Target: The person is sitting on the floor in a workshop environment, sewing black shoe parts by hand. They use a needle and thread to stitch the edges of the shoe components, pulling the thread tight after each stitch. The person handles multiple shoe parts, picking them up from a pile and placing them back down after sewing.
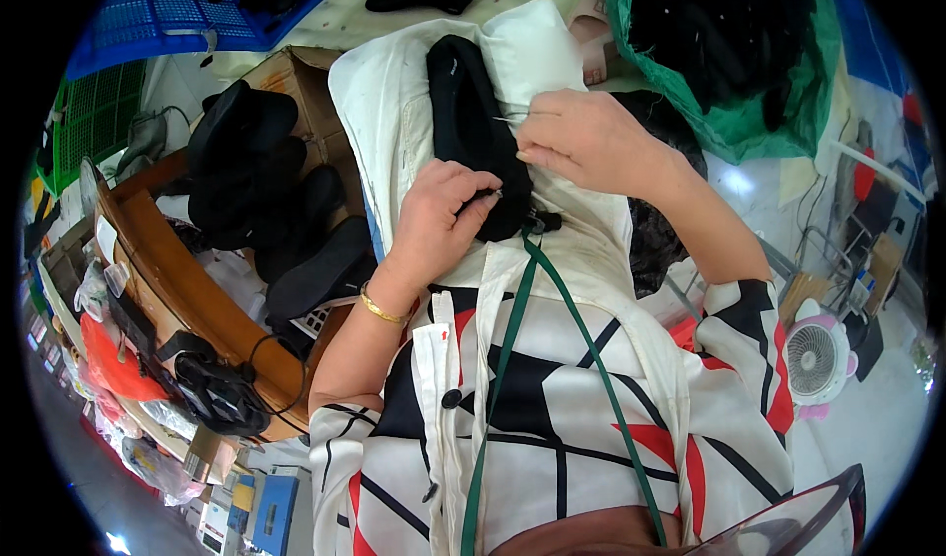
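Observation:
A black cloth shoe [461, 98] lies lengthwise on the white cloth [379, 88] over my lap, its toe pointing away from me. My left hand [440, 211] is closed on the near end of the shoe, pinching its edge between thumb and fingers. A small shiny spot shows at those fingertips, too small to make out. To the right of the shoe opening, my right hand [591, 142] is closed in a pinch. From its fingers a thin, pale needle [506, 118] sticks out leftward over the shoe. Any thread is too fine to see.
Black shoes [246, 176] are heaped at the left beside a brown wooden drawer [187, 285]. A green sack [788, 132] of dark items stands at the far right. Another black shoe [422, 0] lies beyond my lap. Green cords [591, 334] hang down my front.

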`<control>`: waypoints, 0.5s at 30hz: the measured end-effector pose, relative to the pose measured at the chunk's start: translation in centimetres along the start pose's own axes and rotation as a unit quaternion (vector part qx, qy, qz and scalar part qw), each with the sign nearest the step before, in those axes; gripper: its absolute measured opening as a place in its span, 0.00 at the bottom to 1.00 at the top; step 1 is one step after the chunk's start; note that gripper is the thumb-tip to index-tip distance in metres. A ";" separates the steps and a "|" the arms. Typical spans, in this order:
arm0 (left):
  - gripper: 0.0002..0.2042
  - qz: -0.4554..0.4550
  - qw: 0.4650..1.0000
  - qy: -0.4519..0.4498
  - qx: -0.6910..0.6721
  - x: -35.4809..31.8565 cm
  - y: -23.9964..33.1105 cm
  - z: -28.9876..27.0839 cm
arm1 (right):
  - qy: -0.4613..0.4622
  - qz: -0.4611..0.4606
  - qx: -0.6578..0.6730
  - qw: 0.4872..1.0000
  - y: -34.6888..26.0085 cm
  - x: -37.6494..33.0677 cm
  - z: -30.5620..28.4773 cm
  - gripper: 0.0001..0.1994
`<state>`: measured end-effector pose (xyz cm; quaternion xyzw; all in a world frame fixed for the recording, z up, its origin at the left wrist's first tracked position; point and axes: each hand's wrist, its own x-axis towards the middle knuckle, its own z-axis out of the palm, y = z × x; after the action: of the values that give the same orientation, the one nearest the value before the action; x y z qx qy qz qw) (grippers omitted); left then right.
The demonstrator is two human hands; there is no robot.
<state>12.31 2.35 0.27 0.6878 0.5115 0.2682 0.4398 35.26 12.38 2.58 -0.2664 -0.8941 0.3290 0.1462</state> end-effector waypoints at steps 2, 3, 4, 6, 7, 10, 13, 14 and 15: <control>0.09 -0.009 1.000 -0.015 -0.002 0.4 -0.2 0.0 | 0.032 -0.012 0.004 0.999 0.3 1.1 1.0 0.05; 0.09 -0.013 1.000 -0.024 -0.002 0.5 -0.2 0.0 | 0.019 0.001 -0.005 1.000 0.7 1.3 1.9 0.05; 0.09 -0.021 1.000 -0.013 -0.013 0.5 0.0 0.2 | 0.007 0.015 -0.015 1.000 1.5 1.4 3.3 0.05; 0.09 -0.037 0.999 0.012 -0.037 0.3 0.2 0.6 | -0.023 0.081 0.057 0.995 2.5 2.1 3.6 0.06; 0.08 -0.033 0.999 0.016 -0.028 0.3 0.0 0.6 | -0.037 0.135 0.137 0.981 3.0 2.3 3.2 0.07; 0.07 -0.023 0.999 0.023 -0.008 0.0 -0.4 0.8 | 0.032 0.277 0.443 0.852 4.3 4.0 -0.4 0.10; 0.06 -0.009 1.000 0.018 0.003 0.1 -0.5 0.5 | 0.169 0.235 0.543 0.789 8.3 6.0 -4.2 0.10; 0.06 -0.008 1.000 0.018 0.005 0.0 -0.6 0.4 | 0.213 0.256 0.565 0.755 8.8 6.9 -5.9 0.08; 0.06 -0.010 1.000 0.021 0.009 -0.2 -0.7 0.4 | 0.248 0.227 0.551 0.764 8.2 8.2 -7.8 0.06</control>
<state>12.23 2.11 -0.47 0.6808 0.5300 0.2734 0.4253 35.10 26.37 3.59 -0.4076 -0.4053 0.7109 0.4053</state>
